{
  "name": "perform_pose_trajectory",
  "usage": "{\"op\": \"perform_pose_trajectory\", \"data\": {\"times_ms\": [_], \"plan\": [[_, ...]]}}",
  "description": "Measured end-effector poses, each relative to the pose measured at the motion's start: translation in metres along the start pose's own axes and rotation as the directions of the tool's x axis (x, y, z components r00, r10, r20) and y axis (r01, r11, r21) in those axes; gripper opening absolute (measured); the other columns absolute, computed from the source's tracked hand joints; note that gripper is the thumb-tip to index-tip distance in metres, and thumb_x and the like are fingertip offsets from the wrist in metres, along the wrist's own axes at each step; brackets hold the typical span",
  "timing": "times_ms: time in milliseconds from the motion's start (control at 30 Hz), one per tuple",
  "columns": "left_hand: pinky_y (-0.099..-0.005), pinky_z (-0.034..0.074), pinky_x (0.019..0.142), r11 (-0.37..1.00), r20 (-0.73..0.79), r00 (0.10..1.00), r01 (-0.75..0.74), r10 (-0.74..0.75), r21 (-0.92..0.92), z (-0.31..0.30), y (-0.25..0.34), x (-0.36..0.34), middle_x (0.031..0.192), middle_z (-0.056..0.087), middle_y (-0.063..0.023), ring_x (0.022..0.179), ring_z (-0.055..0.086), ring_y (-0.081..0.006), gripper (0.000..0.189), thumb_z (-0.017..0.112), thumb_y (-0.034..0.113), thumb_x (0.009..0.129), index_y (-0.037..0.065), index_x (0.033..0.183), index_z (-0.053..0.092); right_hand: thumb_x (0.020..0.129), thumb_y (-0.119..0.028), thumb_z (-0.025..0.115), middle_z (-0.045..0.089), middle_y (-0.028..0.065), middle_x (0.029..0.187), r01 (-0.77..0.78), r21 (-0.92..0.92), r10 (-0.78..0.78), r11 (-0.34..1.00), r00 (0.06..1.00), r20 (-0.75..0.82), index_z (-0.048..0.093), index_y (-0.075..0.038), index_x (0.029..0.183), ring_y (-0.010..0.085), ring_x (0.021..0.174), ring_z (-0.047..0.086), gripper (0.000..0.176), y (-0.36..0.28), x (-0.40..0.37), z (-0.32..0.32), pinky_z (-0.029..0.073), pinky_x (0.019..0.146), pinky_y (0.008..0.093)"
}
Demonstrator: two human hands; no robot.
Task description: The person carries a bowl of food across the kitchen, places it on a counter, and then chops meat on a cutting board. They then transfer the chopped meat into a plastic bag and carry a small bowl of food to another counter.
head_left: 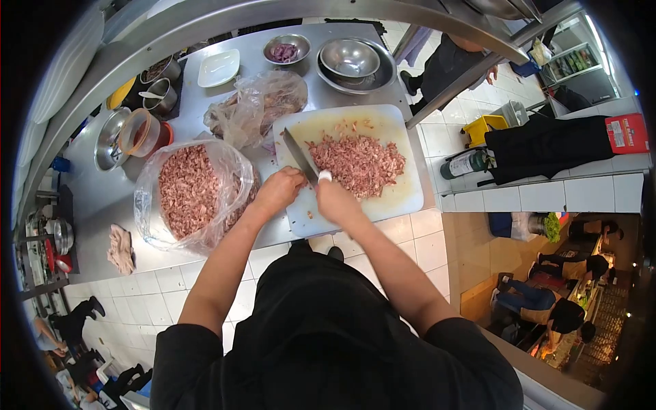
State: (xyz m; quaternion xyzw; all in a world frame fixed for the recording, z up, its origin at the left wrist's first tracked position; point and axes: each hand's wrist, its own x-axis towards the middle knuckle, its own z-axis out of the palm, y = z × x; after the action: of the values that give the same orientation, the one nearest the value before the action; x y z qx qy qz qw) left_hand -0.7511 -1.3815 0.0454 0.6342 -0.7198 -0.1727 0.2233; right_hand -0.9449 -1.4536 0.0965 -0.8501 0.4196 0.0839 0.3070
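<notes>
My right hand (336, 199) is wrapped round the white handle of a knife (301, 156), whose wide blade points up and left over the cutting board (412, 188). To the right of the blade lies a heap of chopped meat (362, 164). My left hand (280, 190) is beside the board's left edge, close to the blade, its fingers drawn together; what they hold, if anything, is hidden. Left of it stands an open clear plastic bag (143, 198) full of chopped meat. Another plastic bag (273, 102) with meat in it lies behind.
Behind are nested metal bowls (350, 58), a bowl of purple onion (284, 51) and a white dish (219, 68). At left are an orange-rimmed tub (140, 133), a metal bowl (109, 140) and a cloth (121, 250). A person (444, 68) stands beyond the table.
</notes>
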Motion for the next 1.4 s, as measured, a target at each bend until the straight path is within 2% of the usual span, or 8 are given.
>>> {"op": "perform_pose_trajectory", "data": {"times_ms": [300,400,500,767,1067,1200,1267,1400], "plan": [[-0.0455,0.059,0.091,0.998,0.001,0.998,-0.063,0.063,-0.008,-0.015,0.009,-0.005,0.1,0.073,-0.0127,0.103,0.07,-0.0354,0.013,0.071,0.0,0.086,0.003,0.097,0.076,0.109,-0.023,0.054,0.075,0.0338,0.106,-0.012,0.134,0.019,0.991,0.999,-0.05,0.063,0.006,0.116,0.0519,0.102,0.074,0.032,-0.005,0.008,-0.002,0.058,0.088,0.0617],[-0.0475,0.058,0.093,0.997,-0.016,0.998,0.056,-0.057,-0.061,-0.034,0.015,-0.011,0.103,0.075,-0.0142,0.104,0.071,-0.0367,0.012,0.072,0.003,0.089,0.001,0.099,0.077,0.11,-0.024,0.054,0.073,0.0371,0.098,0.046,0.13,-0.039,0.99,0.998,-0.058,0.061,0.009,0.113,0.0556,0.096,0.072,0.033,-0.007,-0.005,-0.023,0.056,0.085,0.0636],[-0.048,0.058,0.094,0.965,0.085,0.976,0.212,-0.201,-0.155,-0.032,0.024,-0.029,0.104,0.075,-0.0162,0.104,0.071,-0.0384,0.011,0.071,0.004,0.092,0.0,0.099,0.078,0.105,-0.015,0.054,0.075,0.0343,0.108,-0.001,0.059,-0.001,0.998,1.0,0.026,0.061,0.009,0.118,0.0508,0.105,0.074,0.028,-0.01,-0.029,-0.035,0.058,0.09,0.0604],[-0.0469,0.059,0.09,0.992,-0.054,0.995,0.084,-0.089,-0.089,0.007,0.027,-0.019,0.101,0.077,-0.0165,0.099,0.073,-0.0378,0.009,0.075,0.006,0.091,0.003,0.099,0.079,0.099,-0.008,0.054,0.075,0.0318,0.11,-0.04,-0.054,0.047,0.998,0.99,0.13,0.062,0.007,0.119,0.0485,0.107,0.075,0.026,-0.019,-0.052,-0.024,0.06,0.091,0.0574],[-0.048,0.059,0.09,0.998,-0.031,0.997,0.065,-0.065,-0.017,0.006,0.023,-0.02,0.096,0.077,-0.0165,0.099,0.073,-0.0386,0.008,0.073,0.006,0.091,0.003,0.097,0.077,0.098,-0.008,0.057,0.076,0.0318,0.109,-0.001,0.035,0.0,0.999,1.0,0.025,0.066,0.005,0.114,0.0476,0.106,0.075,0.023,-0.017,-0.036,0.003,0.059,0.091,0.0588],[-0.0482,0.058,0.091,0.993,0.02,0.995,0.094,-0.093,-0.066,0.002,0.026,-0.026,0.103,0.076,-0.017,0.101,0.072,-0.0387,0.012,0.074,0.006,0.091,0.002,0.102,0.076,0.107,-0.02,0.057,0.074,0.0356,0.104,0.04,0.184,-0.035,0.982,0.999,-0.029,0.064,0.007,0.113,0.0531,0.1,0.073,0.028,0.01,-0.004,0.011,0.057,0.088,0.0618],[-0.0475,0.059,0.092,0.997,-0.075,0.997,-0.008,0.002,-0.08,-0.005,0.035,-0.028,0.11,0.075,-0.0166,0.103,0.072,-0.038,0.017,0.077,0.008,0.091,0.002,0.107,0.076,0.11,-0.026,0.057,0.073,0.0367,0.099,0.091,0.178,-0.08,0.98,0.994,-0.07,0.062,0.007,0.113,0.0546,0.097,0.072,0.034,0.02,-0.005,-0.001,0.056,0.085,0.0624],[-0.0459,0.059,0.092,0.991,-0.117,0.993,-0.05,0.035,-0.126,0.01,0.05,-0.036,0.113,0.074,-0.015,0.105,0.071,-0.0373,0.022,0.079,0.01,0.091,0.002,0.11,0.075,0.107,-0.025,0.06,0.072,0.0373,0.095,-0.004,0.269,0.045,0.963,0.988,-0.146,0.063,0.009,0.106,0.0537,0.096,0.073,0.034,0.04,-0.027,-0.022,0.056,0.084,0.0617]]}}
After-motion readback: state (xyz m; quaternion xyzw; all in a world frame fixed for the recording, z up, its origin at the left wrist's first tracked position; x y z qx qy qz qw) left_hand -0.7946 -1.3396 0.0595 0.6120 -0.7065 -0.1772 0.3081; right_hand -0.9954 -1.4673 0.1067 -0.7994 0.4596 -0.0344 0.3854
